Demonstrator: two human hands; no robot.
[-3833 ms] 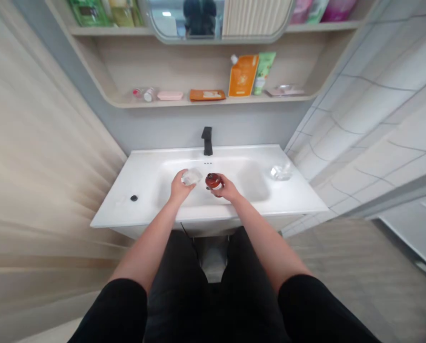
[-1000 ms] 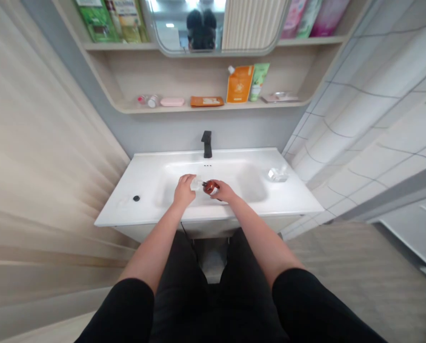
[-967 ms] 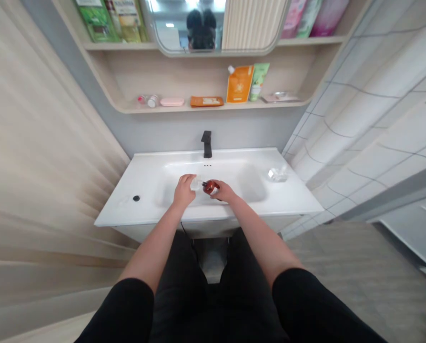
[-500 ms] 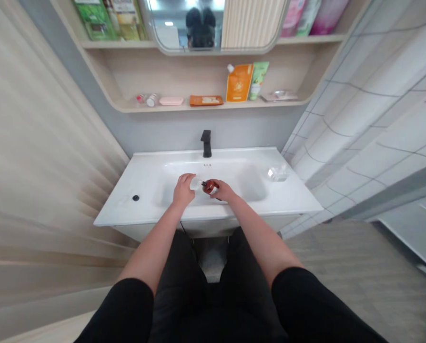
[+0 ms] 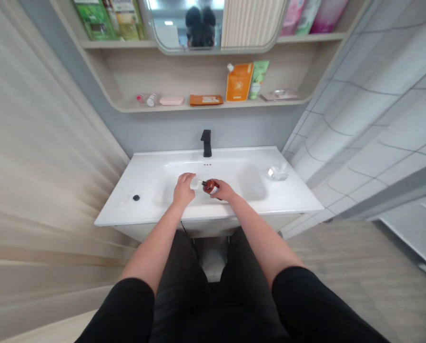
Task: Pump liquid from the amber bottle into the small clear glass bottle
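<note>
Over the white sink basin, my left hand is closed around a small clear container. My right hand grips a brown bottle with a pale label, tilted to the left. The bottle's dark neck points at the container's mouth, the two touching or nearly so. Whether liquid passes between them is too small to make out. My fingers hide part of both things.
A black faucet stands behind the basin. On the counter are a clear container at right and a black cap at left. The shelf above holds an orange pouch, a green tube and a pink soap-like bar.
</note>
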